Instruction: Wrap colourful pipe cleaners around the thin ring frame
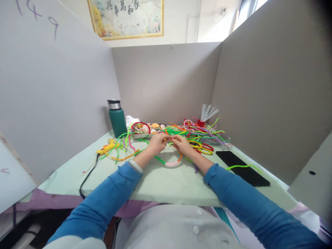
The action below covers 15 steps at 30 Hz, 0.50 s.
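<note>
The green, pink and orange fuzzy strip [172, 164] curves over the counter [178, 186] just below the left hand [157, 143] and the right hand [182, 144], whose fingers are pinched narrowly, tips almost meeting, on a small orange-red piece [169, 139], though whether that joins the strip I cannot tell.

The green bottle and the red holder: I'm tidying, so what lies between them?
In the head view, a white wad, a metal tray and part of the tangle of colored fuzzy stems lie between the green bottle and red holder.
</note>
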Tool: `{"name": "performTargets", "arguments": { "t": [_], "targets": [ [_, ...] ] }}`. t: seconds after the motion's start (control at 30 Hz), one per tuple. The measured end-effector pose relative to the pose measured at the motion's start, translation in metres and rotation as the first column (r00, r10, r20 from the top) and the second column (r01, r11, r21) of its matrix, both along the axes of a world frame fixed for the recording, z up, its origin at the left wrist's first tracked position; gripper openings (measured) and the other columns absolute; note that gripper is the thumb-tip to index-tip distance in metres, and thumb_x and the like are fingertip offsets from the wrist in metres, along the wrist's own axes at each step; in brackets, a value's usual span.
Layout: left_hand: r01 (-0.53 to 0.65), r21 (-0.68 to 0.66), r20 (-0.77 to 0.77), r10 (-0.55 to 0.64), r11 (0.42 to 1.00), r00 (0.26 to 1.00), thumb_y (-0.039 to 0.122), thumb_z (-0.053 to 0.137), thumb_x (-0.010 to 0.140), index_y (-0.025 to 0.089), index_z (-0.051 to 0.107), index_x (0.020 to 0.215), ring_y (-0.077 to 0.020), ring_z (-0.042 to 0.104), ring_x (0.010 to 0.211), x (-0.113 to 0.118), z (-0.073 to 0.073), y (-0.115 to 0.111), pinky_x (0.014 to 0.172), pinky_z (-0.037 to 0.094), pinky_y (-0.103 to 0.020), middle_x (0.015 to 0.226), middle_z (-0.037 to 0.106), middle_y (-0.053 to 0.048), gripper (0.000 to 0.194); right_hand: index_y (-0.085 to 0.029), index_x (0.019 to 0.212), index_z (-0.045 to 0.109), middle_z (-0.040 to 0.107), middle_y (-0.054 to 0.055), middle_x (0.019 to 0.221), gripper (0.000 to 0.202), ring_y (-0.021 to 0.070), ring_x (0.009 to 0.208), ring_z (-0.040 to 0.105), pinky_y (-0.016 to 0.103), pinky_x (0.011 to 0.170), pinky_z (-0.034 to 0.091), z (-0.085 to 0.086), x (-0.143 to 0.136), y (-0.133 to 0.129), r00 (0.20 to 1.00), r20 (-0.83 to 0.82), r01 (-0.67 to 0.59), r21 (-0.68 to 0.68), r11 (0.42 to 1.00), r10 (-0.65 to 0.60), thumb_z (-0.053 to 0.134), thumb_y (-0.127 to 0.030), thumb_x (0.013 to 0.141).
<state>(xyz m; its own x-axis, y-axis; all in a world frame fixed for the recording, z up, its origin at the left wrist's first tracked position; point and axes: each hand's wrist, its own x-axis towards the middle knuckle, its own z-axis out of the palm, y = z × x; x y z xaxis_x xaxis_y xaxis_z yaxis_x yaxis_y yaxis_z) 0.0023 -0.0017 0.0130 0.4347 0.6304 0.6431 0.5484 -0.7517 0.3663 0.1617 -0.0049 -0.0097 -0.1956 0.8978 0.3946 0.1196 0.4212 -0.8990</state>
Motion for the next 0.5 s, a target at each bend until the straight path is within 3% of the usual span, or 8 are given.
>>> {"name": "performTargets", "arguments": {
  "t": [0.13,0.5],
  "targets": [
    [-0.049,-0.016,-0.006,0.049,0.999,0.999,0.014,0.05,0.075,0.018,0.062,0.088,-0.0105,0.056,0.068,0.0,0.0006,-0.0023,0.065,0.041,-0.02,0.083,0.063,-0.003,0.018,-0.019,0.08,0.05,0.037,-0.008,0.045,0.02,0.0075,0.04,0.031,0.021,0.04,0.022,0.0004,-0.0003,-0.0002,1.0,-0.011,-0.006,-0.01,1.0,0.005,0.052,-0.037,0.072],
    [-0.04,0.133,-0.049,0.046,0.99,0.998,0.009,0.049,0.074,0.016,0.064,0.084,-0.0094,0.056,0.066,-0.0011,-0.0021,0.0014,0.064,0.041,-0.019,0.079,0.063,-0.002,0.019,-0.019,0.078,0.05,0.038,-0.008,0.045,0.02,0.0071,0.04,0.031,0.02,0.04,0.022,0.0022,-0.0004,-0.0021,1.0,-0.018,-0.005,-0.011,1.0,0.004,0.053,-0.037,0.072]
  ]
}}
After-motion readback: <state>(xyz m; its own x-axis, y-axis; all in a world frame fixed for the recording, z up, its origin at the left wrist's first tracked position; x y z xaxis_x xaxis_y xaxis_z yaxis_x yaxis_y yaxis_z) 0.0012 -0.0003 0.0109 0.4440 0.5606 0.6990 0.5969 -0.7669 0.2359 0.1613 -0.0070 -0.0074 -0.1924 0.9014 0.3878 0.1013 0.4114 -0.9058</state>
